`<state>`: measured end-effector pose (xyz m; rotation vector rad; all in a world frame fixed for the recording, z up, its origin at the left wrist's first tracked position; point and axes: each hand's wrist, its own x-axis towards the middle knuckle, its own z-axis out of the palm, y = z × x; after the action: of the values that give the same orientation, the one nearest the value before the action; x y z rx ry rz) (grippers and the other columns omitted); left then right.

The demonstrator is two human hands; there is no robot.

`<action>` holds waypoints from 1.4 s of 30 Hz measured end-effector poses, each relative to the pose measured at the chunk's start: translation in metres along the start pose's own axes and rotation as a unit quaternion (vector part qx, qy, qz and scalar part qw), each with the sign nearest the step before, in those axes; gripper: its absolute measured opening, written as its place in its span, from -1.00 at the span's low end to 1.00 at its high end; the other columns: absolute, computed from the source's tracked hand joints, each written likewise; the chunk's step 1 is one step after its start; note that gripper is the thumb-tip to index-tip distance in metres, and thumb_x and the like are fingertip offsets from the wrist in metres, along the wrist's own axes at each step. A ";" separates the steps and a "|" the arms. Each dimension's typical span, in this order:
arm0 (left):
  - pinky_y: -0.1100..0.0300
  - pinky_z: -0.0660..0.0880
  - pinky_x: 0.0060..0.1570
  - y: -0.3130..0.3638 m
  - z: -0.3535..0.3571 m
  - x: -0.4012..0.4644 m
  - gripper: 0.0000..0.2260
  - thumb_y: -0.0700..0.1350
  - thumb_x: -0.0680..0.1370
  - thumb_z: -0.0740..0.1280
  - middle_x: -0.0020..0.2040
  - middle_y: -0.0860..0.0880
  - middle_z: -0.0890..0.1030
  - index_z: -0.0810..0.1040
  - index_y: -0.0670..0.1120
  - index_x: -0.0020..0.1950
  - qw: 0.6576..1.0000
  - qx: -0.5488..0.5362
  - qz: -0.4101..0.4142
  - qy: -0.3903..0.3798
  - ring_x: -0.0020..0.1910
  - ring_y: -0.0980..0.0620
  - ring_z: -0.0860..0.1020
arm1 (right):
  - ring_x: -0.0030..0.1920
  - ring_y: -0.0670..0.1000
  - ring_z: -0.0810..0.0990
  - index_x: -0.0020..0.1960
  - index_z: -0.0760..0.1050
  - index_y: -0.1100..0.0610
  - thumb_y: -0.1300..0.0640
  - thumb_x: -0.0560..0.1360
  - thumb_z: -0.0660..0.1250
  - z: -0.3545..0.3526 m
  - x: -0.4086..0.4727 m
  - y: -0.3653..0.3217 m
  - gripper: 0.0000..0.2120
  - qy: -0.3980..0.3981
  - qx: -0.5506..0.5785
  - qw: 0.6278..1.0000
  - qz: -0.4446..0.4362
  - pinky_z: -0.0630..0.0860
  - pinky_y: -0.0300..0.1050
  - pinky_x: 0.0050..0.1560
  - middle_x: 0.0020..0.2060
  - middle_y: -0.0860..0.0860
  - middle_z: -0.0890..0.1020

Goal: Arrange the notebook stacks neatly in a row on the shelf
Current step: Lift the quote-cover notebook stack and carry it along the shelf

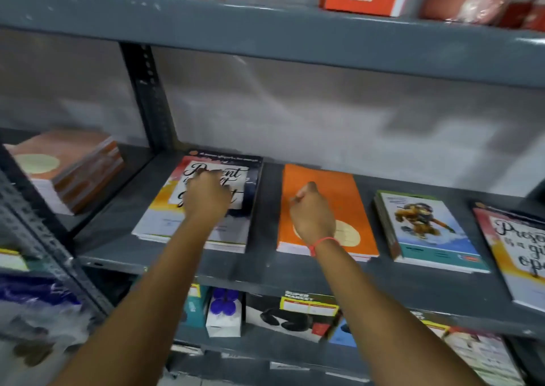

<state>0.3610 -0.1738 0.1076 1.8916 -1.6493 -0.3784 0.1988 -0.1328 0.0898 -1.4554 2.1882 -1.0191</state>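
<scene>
Left hand (206, 192) curled, resting on white script-cover notebook stack (165, 223) on grey metal shelf (265, 270); grip unclear. Right hand (312, 214) loosely fisted atop orange notebook stack (342, 196) just beside it, holding nothing visible.

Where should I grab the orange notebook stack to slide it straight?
Probably by its two long side edges near the front, coming from the open shelf front. The orange notebook stack lies flat with bare shelf on both sides, leaving room for fingers. The right hand is over its cover.
</scene>
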 end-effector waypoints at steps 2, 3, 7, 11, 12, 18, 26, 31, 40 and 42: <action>0.03 0.46 -0.12 0.042 0.022 -0.017 -0.86 -0.21 0.45 0.26 -0.03 -0.32 0.62 0.57 -0.23 -0.10 0.998 -0.028 0.055 -0.021 -0.02 -0.28 0.56 | 0.02 0.23 0.58 0.08 0.41 0.16 0.17 0.50 0.12 -0.028 0.008 0.025 -0.80 0.041 0.014 0.999 0.009 0.36 -0.11 -0.17 0.03 0.20 0.63; 0.03 0.48 -0.10 0.061 0.034 -0.028 -0.87 -0.21 0.45 0.26 -0.04 -0.31 0.63 0.58 -0.23 -0.13 0.995 -0.041 0.078 -0.039 -0.03 -0.27 0.57 | 0.01 0.23 0.58 0.07 0.41 0.15 0.17 0.49 0.12 -0.041 0.012 0.038 -0.81 0.062 0.016 0.998 0.013 0.35 -0.12 -0.17 0.01 0.20 0.63; 0.06 0.48 0.06 0.151 0.096 -0.087 -0.83 -0.24 0.45 0.28 0.05 -0.29 0.64 0.62 -0.24 -0.05 0.977 -0.130 0.123 -0.115 0.08 -0.21 0.58 | 0.01 0.25 0.58 0.03 0.42 0.15 0.21 0.48 0.12 -0.113 0.028 0.110 -0.83 0.148 0.001 0.987 0.062 0.31 -0.11 -0.20 -0.01 0.22 0.63; 0.06 0.50 0.00 0.235 0.163 -0.155 -0.78 -0.24 0.46 0.25 0.03 -0.29 0.66 0.65 -0.21 0.01 0.942 -0.174 0.160 -0.239 0.05 -0.20 0.60 | 0.04 0.27 0.58 0.04 0.44 0.19 0.24 0.47 0.11 -0.191 0.037 0.191 -0.80 0.191 0.003 0.976 0.106 0.43 -0.03 -0.12 0.03 0.26 0.62; 0.06 0.49 -0.04 0.253 0.178 -0.170 -0.78 -0.24 0.47 0.24 0.00 -0.31 0.65 0.65 -0.22 -0.01 0.932 -0.176 0.169 -0.269 0.02 -0.21 0.59 | 0.04 0.26 0.58 0.04 0.44 0.18 0.24 0.47 0.11 -0.208 0.036 0.211 -0.80 0.195 0.001 0.973 0.121 0.41 -0.04 -0.13 0.03 0.27 0.62; 0.15 0.42 -0.18 0.328 0.258 -0.248 -0.81 -0.20 0.50 0.25 -0.16 -0.21 0.59 0.64 -0.26 -0.09 0.897 -0.168 0.128 -0.389 -0.15 -0.07 0.54 | 0.18 0.27 0.51 0.17 0.42 0.29 0.24 0.48 0.15 -0.299 0.033 0.332 -0.70 0.094 -0.096 0.963 0.233 0.44 0.01 0.11 0.16 0.31 0.55; -0.01 0.49 0.17 0.349 0.301 -0.273 -0.74 -0.28 0.47 0.18 0.18 -0.25 0.56 0.53 -0.24 0.11 0.943 -0.064 0.069 -0.318 0.19 -0.20 0.48 | 0.28 0.27 0.38 0.33 0.35 0.20 0.01 0.47 0.20 -0.337 0.012 0.402 -0.52 0.010 -0.122 0.931 0.344 0.36 0.11 0.30 0.31 0.25 0.42; 0.07 0.51 -0.18 0.345 0.306 -0.268 -0.80 -0.37 0.44 0.11 -0.15 -0.18 0.58 0.53 -0.25 -0.17 0.941 -0.140 -0.027 -0.306 -0.09 -0.16 0.54 | 0.07 0.22 0.55 0.11 0.50 0.36 0.25 0.44 0.23 -0.354 0.019 0.417 -0.71 0.036 -0.060 0.925 0.373 0.51 -0.02 0.08 0.04 0.26 0.58; 0.25 0.28 -0.36 0.353 0.295 -0.257 -0.65 -0.40 0.43 0.18 -0.41 0.01 0.33 0.26 -0.03 -0.45 0.921 -0.220 -0.074 -0.313 -0.37 0.03 0.33 | 0.16 0.30 0.53 -0.34 0.44 0.24 0.31 0.37 0.40 -0.372 0.012 0.426 -0.83 0.024 0.093 0.919 0.382 0.46 0.12 0.23 -0.02 0.31 0.61; 0.21 0.34 -0.22 0.358 0.286 -0.255 -0.67 -0.40 0.42 0.20 -0.39 -0.02 0.37 0.30 -0.05 -0.45 0.917 -0.239 -0.075 -0.312 -0.24 -0.04 0.40 | 0.10 0.27 0.55 -0.32 0.46 0.30 0.35 0.34 0.42 -0.372 0.010 0.427 -0.86 0.051 0.140 0.907 0.393 0.44 0.17 0.25 0.07 0.32 0.60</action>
<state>-0.1364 -0.0168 0.0557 1.5987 -1.5728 -1.4317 -0.3168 0.0976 0.0460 -0.3173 2.2459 -1.0367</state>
